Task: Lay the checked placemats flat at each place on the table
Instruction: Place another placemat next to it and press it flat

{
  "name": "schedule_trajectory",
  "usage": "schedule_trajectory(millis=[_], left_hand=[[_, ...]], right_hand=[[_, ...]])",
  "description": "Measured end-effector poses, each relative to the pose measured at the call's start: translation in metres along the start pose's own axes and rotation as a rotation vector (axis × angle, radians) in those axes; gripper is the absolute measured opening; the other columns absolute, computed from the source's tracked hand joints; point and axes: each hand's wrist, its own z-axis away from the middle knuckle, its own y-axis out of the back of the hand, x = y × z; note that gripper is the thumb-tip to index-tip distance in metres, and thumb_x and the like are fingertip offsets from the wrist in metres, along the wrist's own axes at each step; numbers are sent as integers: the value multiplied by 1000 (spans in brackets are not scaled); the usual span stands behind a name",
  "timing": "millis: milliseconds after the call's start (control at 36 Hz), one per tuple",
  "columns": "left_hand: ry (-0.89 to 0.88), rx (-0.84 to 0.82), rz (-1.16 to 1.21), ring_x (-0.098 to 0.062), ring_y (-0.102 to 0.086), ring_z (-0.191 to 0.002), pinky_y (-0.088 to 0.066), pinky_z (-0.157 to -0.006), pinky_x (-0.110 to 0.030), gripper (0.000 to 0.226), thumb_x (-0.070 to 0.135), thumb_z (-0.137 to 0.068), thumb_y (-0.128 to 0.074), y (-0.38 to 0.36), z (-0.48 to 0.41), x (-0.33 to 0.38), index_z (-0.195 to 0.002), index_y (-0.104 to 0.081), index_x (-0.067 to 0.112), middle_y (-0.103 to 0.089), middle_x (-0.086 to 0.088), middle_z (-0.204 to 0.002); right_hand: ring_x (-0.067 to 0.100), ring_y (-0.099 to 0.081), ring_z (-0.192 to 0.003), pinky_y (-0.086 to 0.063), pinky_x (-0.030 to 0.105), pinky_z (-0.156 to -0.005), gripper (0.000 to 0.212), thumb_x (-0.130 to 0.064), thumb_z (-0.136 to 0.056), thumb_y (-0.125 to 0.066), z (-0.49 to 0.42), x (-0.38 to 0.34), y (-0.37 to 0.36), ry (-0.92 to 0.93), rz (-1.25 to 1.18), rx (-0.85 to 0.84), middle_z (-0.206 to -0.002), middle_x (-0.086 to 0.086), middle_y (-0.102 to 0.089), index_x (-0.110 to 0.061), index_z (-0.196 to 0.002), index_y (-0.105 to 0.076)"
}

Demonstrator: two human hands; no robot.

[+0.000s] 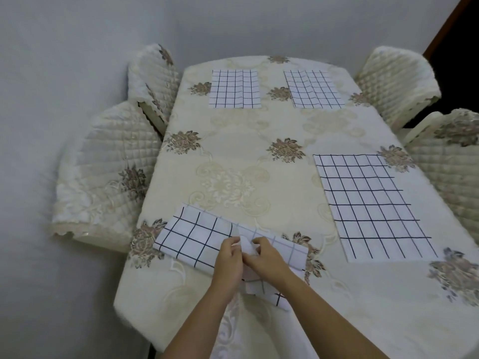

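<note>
Three white placemats with dark checks lie flat on the table [233, 156]: one at the far left [234, 89], one at the far right [313, 89], one at the near right [373, 206]. A fourth checked placemat [197, 237] lies folded and rumpled at the near left, part of it hanging over the front edge. My left hand [229, 260] and my right hand [267, 257] meet at its middle, each pinching a raised fold of the cloth.
A cream tablecloth with flower patterns covers the table. Two quilted chairs stand along the left side [108, 177] [153, 81] and two along the right [396, 81] [451, 161]. A grey wall lies to the left and behind.
</note>
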Motion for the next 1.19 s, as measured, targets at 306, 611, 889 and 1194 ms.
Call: schedule_trajectory(millis=[306,611,889,1194], left_hand=[[-128,-25,-108,-15,-64,-86,-49,-75,-26,19,11,-96,-39,27,-2,1,-103,-56,18,-64,3,-91],[-176,253,-414,-28,-52,-104,-45,-84,-37,37,22,-88,-56,94,-32,-2,-121,-50,6,-54,-13,-119],[-111,17,-200,-21,-26,-139,-24,-112,-39,72,44,-90,-51,117,-77,20,-147,-18,14,-25,-2,-153],[-103,-89,-75,-22,-39,-128,-32,-94,-30,53,36,-94,-48,97,-91,41,-139,-37,10,-44,-9,-139]], right_hand=[[14,-30,-54,-23,26,-51,30,-10,-87,-48,-4,-18,2,-13,-42,93,-62,1,-31,-14,-63,-31],[14,-38,-58,-29,25,-54,11,-6,-87,-49,-6,-47,49,49,-101,133,-68,3,-45,-9,-76,-51],[21,-47,-70,-36,30,-65,8,-7,-88,-51,1,-52,99,84,-111,60,-78,10,-53,-8,-89,-59],[6,-52,-40,-40,13,-42,27,0,-90,-46,-2,-59,130,112,-326,-57,-53,-4,-56,-14,-69,-54]])
